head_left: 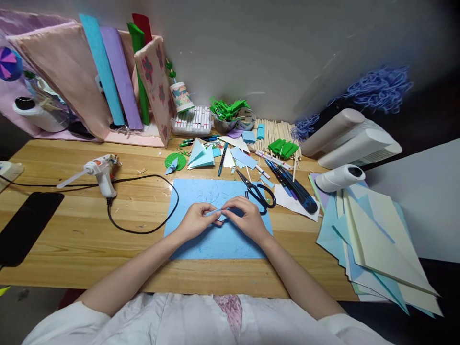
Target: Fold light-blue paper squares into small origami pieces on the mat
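From my station, I see the left hand (197,219) and right hand (247,219) close together, fingertips pinching a small blue paper (223,217) over the blue sheet (223,245), left of the scissors (254,189).

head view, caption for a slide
Left hand and right hand hold pale-blue paper over a blue sheet near scissors.

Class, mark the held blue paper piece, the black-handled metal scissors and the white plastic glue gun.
Blue paper piece (223,217), head view: exposed part between fingertips.
Metal scissors (255,191), head view: where handles begin.
Glue gun (106,182), head view: grip.
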A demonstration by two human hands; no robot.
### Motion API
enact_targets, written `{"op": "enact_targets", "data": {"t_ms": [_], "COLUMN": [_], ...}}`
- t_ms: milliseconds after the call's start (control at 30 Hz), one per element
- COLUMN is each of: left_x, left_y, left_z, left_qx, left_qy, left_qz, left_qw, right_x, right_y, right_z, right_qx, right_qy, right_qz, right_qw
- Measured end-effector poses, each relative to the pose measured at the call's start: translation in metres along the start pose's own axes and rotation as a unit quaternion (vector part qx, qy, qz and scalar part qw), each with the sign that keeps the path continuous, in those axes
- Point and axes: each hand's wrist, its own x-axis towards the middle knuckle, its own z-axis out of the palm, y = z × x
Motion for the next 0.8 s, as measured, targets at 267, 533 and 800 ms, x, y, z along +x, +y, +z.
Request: {"op": "enact_targets", "data": {"t_ms": [267,533,800], "left_x": [0.0009,0.0006,-0.0006], "left_y": [-0.0027,-0.001,-0.0001], "left_z": [-0.001,0.0012,-0.0007], "left_qx": [0.004,0.022,0.055], "left_qy": [0.002,0.015,0.023], "left_qz": [-0.003,0.003,0.019], "left_qw": [1.0,1.0,0.998], "right_x": [-0.0012,-0.0046,-0.0052], "right_y": [-0.0007,-0.0006,-0.0012], "right_z": [0.0009,0.0043,0.005], "right_qx": [-0.006,-0.014,0.002], "right_qy": [0.01,0.027,0.025], "right_qz": [-0.004,0.011,0.026], "right_qw": [1.0,0.999,0.999]}}
